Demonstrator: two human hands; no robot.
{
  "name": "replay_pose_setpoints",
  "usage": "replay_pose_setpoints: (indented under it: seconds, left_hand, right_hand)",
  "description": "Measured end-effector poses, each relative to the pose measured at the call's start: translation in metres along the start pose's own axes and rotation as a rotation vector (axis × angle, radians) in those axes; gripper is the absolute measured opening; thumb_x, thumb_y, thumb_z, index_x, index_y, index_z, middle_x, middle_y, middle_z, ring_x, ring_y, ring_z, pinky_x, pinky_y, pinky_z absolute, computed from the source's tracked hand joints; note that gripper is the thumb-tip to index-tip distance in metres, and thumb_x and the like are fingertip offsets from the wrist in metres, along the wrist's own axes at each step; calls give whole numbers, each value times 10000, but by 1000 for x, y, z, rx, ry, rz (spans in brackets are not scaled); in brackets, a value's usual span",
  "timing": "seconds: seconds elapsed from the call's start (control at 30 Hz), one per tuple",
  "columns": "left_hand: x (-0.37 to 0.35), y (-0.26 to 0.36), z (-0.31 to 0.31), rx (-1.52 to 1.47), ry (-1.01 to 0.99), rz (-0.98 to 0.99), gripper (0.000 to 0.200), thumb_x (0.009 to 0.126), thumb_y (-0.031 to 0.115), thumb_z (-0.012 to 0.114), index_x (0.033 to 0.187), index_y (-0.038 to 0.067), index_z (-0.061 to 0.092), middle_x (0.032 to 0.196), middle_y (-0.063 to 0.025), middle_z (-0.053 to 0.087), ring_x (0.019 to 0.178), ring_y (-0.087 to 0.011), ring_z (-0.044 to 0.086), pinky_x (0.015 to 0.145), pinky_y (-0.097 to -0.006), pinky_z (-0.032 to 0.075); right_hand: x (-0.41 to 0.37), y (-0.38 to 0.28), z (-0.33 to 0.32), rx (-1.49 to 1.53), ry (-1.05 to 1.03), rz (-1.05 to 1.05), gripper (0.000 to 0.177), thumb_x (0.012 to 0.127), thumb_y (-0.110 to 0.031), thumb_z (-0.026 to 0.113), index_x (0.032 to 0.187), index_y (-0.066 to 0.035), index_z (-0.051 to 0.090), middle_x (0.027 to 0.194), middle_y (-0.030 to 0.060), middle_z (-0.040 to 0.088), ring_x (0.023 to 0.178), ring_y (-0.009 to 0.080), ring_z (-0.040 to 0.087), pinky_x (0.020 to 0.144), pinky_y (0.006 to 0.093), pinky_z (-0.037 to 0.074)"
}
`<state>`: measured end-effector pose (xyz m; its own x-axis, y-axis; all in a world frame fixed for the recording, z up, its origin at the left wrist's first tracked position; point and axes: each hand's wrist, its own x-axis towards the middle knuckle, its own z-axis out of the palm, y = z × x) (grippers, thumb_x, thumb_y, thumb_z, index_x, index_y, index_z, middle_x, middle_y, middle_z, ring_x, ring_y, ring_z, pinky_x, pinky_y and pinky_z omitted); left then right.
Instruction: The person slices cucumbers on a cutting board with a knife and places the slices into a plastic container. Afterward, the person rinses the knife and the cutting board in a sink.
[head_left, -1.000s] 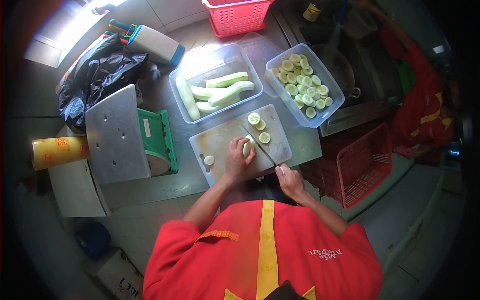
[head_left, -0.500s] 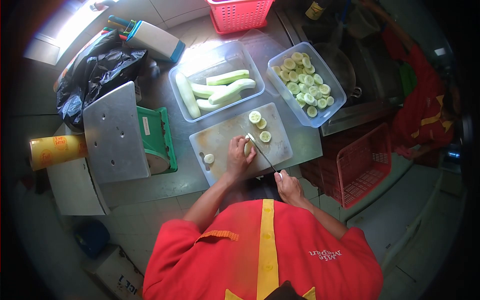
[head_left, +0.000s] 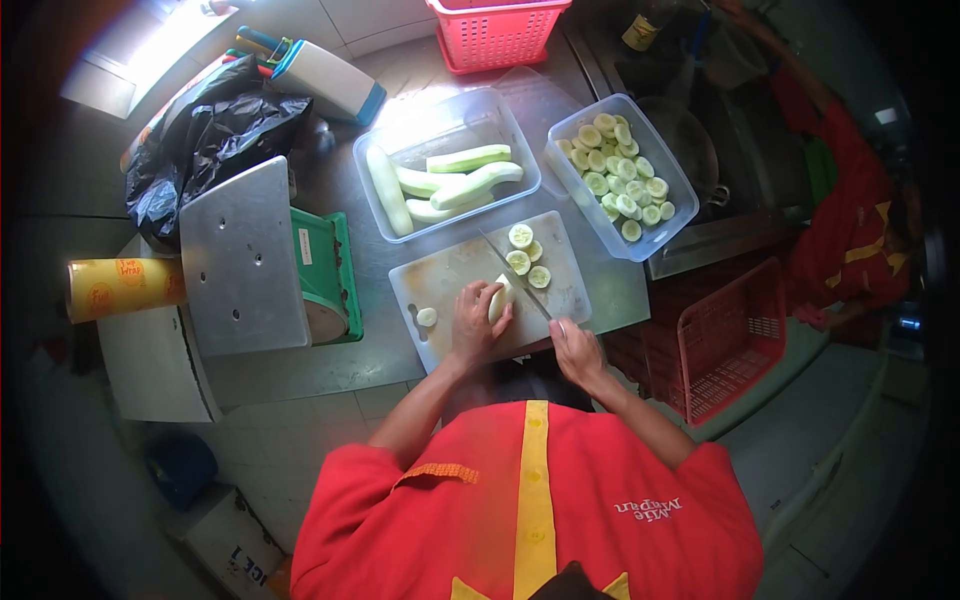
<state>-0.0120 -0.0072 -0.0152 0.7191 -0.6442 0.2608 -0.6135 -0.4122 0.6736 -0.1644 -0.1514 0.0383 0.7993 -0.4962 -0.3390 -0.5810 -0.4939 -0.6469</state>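
Since half a second ago, the knife [head_left: 515,282] has slid forward, and a fourth slice has joined the cut slices [head_left: 528,257] on the cutting board [head_left: 445,280]. At frame centre, the left hand [head_left: 474,325] curls its fingers around a peeled cucumber piece [head_left: 498,298], pinning it to the board. Just right of it, the right hand [head_left: 576,350] has its fingers wrapped around the knife handle, blade beside the cucumber piece. A cut end [head_left: 427,316] lies near the board's left edge. Above the board on the table [head_left: 370,350] stand a tub of whole peeled cucumbers [head_left: 450,122] and, further right, a tub of slices [head_left: 640,250].
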Motion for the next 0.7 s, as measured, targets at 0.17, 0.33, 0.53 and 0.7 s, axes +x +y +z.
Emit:
replay_pose_setpoints:
  seconds: [0.17,0.33,0.53,0.7]
  left_hand:
    - [-2,-2,6,-33,9,-18,370,821,201,740,1143,87,599,1070,-134,556,971,-313,562,825,-424,484]
    - [-2,-2,8,-16,9,-24,383,818,203,743,1150,90,590,1076,-134,550,962,-312,560,820,-423,485]
    - [-3,-3,10,-4,7,-34,401,814,202,745,1163,93,579,1084,-133,546,956,-312,557,817,-424,485]
    - [-1,-2,9,-22,-18,-54,404,805,156,743,1159,75,566,1074,-158,542,977,-350,551,847,-442,480]
  right_hand:
    - [-36,3,-2,-8,-44,38,431,1055,-401,364,926,-19,517,758,300,614,782,538,578,700,618,420]
    - [-46,-1,-1,-18,-89,116,425,1057,-399,353,938,-21,509,754,299,617,776,538,579,703,621,423]
    - [-47,-6,-4,-39,-112,135,433,1058,-405,346,940,-21,506,765,297,624,785,541,579,714,628,419]
    - [-42,-4,1,-65,-132,146,437,1054,-408,352,955,-14,515,776,307,629,795,546,585,726,629,426]
